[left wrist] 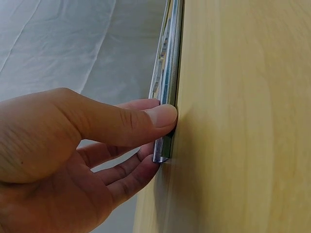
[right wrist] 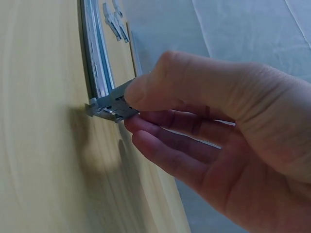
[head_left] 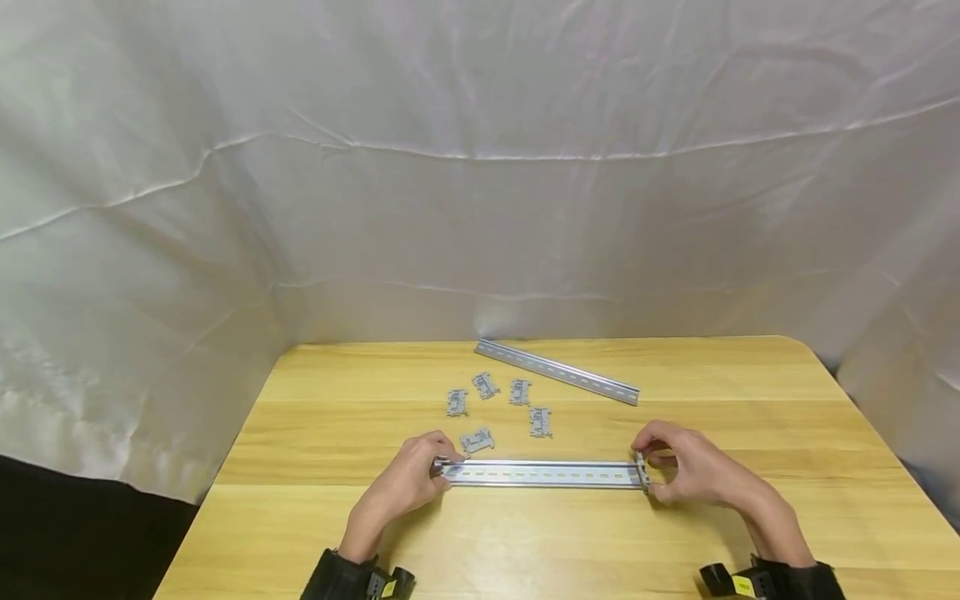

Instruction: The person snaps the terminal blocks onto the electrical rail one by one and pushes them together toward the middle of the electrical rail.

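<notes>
A slotted metal DIN rail (head_left: 540, 474) lies crosswise on the table near the person. My left hand (head_left: 412, 473) grips its left end, the thumb on the near edge and fingers on the far side, as the left wrist view shows. At the other end, my right hand (head_left: 697, 467) pinches a small grey terminal block (right wrist: 114, 103) between thumb and fingers. The block stands across the rail's right end, touching or very close to it; whether it is clipped on I cannot tell. Fingers hide part of the block.
Several loose grey terminal blocks (head_left: 540, 422) lie beyond the rail on the wooden table (head_left: 525, 542). A second slotted rail (head_left: 558, 372) lies slanted near the back edge. A pale cloth (head_left: 480, 225) hangs behind the table and along its sides.
</notes>
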Demonstrator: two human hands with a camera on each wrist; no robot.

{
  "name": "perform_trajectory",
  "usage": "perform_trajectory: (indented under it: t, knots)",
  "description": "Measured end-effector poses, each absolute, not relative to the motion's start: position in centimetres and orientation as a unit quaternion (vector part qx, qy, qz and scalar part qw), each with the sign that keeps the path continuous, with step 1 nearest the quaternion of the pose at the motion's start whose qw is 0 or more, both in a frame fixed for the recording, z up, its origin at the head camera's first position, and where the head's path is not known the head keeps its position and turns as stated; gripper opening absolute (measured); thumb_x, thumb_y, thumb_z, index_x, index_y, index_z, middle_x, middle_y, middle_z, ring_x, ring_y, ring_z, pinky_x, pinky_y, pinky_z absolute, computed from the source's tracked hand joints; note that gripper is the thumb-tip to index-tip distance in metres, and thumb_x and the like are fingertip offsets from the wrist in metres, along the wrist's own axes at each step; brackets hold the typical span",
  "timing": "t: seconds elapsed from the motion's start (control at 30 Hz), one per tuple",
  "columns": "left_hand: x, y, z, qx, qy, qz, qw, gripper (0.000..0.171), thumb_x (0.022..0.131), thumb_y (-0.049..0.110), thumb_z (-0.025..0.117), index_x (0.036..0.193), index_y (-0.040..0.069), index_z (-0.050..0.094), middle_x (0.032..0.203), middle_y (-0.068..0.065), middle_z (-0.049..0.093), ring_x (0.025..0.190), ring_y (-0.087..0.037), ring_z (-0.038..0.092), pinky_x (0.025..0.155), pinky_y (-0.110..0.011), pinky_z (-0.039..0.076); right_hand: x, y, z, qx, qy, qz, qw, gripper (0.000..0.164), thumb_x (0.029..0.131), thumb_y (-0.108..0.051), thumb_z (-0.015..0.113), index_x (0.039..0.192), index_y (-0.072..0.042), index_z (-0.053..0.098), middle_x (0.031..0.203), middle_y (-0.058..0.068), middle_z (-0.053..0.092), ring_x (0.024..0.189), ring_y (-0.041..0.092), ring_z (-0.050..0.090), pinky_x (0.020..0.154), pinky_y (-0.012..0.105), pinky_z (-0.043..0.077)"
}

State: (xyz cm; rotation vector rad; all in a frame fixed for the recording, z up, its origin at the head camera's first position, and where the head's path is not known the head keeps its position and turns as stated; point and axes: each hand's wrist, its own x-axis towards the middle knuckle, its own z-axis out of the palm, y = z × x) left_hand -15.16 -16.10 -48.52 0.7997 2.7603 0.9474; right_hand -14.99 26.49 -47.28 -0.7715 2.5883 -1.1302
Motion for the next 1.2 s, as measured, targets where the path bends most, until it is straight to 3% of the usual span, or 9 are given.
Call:
perform_trajectory:
  t: [0.2,0.5,1.2]
  knots:
    - [-15.2,-16.2,-48.6,0.271,0.909,0.314,0.051,0.037,0.074,-0.013,0.069,0.108,-0.001,0.075,0.102,-0.008,0.066,0.083,-0.021,0.063,0.069,-0.029,0.059,-15.1,26.6,-47.3,-0.265,0.873,-0.393,0.116,0.046,0.068,0.005,0.076,0.11,0.001,0.057,0.11,0.014,0.062,0.106,0.036,0.062,0.089,0.041,0.055]
    - [-15.4,-16.1,-48.4,0.263,0.916,0.299,0.049,0.034,0.075,-0.009,0.073,0.107,0.001,0.075,0.103,-0.006,0.066,0.09,-0.021,0.064,0.077,-0.029,0.058,-15.3,26.8,-47.3,-0.258,0.864,-0.41,0.137,0.044,0.071,0.002,0.077,0.11,0.0,0.057,0.111,0.014,0.062,0.108,0.036,0.061,0.091,0.04,0.053]
    - [-15.1,-15.8,-48.4,0.253,0.919,0.298,0.052,0.035,0.074,-0.01,0.071,0.108,0.001,0.075,0.105,-0.007,0.066,0.092,-0.024,0.064,0.079,-0.031,0.058,-15.3,24.3,-47.9,-0.27,0.868,-0.402,0.115,0.043,0.069,0.003,0.078,0.107,-0.001,0.059,0.108,0.013,0.063,0.104,0.031,0.063,0.089,0.039,0.055]
